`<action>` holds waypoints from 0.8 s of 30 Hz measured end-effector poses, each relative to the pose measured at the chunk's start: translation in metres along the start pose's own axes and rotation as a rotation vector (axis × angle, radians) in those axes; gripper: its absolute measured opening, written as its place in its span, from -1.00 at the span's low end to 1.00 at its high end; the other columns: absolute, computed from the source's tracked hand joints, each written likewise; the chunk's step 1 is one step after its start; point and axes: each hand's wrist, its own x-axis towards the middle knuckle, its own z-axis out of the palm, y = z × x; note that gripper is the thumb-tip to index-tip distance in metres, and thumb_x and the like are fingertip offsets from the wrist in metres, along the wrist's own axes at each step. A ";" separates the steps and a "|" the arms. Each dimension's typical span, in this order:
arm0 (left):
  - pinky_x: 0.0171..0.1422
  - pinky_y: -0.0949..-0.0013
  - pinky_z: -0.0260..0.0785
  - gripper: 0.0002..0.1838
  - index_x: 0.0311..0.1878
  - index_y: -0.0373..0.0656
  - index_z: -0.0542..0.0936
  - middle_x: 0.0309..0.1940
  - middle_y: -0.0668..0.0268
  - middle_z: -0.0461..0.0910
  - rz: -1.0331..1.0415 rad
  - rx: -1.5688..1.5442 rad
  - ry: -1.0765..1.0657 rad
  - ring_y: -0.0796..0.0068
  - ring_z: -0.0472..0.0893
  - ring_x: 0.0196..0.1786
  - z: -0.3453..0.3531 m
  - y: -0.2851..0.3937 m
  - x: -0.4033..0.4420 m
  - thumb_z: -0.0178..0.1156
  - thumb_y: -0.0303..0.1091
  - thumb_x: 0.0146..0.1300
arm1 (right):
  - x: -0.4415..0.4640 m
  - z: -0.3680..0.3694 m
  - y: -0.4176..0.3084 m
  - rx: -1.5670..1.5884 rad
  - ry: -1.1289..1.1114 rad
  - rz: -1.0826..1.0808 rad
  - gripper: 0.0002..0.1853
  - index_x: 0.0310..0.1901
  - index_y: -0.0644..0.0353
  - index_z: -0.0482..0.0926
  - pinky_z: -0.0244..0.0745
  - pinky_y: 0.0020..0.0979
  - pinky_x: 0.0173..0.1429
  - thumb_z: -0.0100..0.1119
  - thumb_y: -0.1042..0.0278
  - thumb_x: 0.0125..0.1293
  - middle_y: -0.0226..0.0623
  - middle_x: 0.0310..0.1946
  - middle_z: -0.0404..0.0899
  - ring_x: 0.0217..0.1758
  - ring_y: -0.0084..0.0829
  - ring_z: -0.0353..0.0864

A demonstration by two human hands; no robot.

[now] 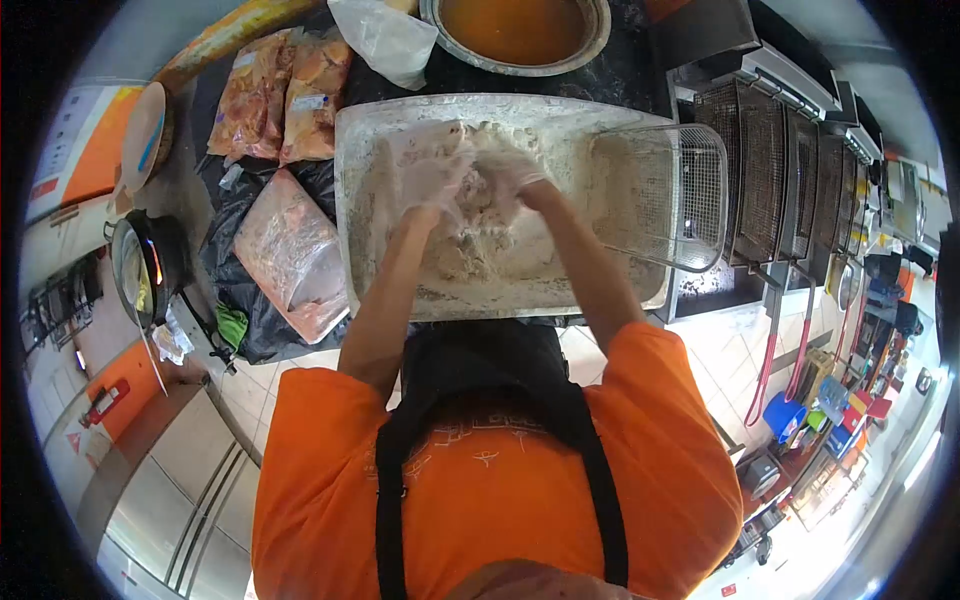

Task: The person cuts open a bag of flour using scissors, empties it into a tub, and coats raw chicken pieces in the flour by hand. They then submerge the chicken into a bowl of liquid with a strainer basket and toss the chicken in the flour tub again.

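A large pale tub (600,297) holds white flour (478,262) with several lumpy coated pieces (490,190), perhaps chicken, in it. Both of my hands are inside, whitened by flour or covered by thin gloves. My left hand (437,182) lies on the left of the lumps, its fingers spread and touching the floury mix. Close by on the right, my right hand (510,176) reaches into the same pile; motion smears its fingers, so its grip is unclear. A wire mesh basket (703,195) rests across the tub's right end.
Behind the tub stands a round metal bowl (598,48) of brownish liquid, beside a white plastic bag (385,40). Bags of raw meat (250,95) and a wrapped pink package (292,250) lie to the left. Fryer baskets (760,170) with red handles hang on the right.
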 end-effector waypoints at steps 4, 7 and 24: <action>0.30 0.24 0.14 -0.49 0.03 -0.13 0.47 0.07 0.07 0.47 0.078 0.037 -0.325 0.09 0.47 0.07 -0.029 -0.007 0.003 0.06 0.04 0.15 | -0.013 -0.006 -0.019 0.091 -0.030 -0.198 -0.67 -0.01 0.27 0.52 0.37 -0.38 0.08 0.07 0.29 0.23 -0.18 -0.06 0.55 -0.05 -0.42 0.49; 0.29 0.19 0.15 -0.50 0.10 -0.07 0.44 0.14 0.10 0.40 0.222 0.110 -0.233 0.08 0.38 0.16 -0.055 -0.030 -0.007 0.14 -0.10 0.09 | -0.031 -0.059 -0.043 0.703 -0.058 0.154 -0.65 -0.09 0.26 0.55 0.41 -0.45 -0.05 0.18 0.20 0.16 -0.20 -0.16 0.58 -0.23 -0.49 0.49; -0.38 0.26 0.37 -0.67 -0.16 -0.14 0.57 -0.44 0.03 0.57 0.224 -0.521 0.073 0.16 0.58 -0.43 -0.013 0.002 -0.077 0.08 -0.07 0.23 | -0.030 -0.017 -0.096 -0.328 0.088 0.135 -0.57 -0.05 0.22 0.50 0.30 -0.18 0.13 0.18 0.06 0.18 -0.09 -0.09 0.50 0.00 -0.11 0.44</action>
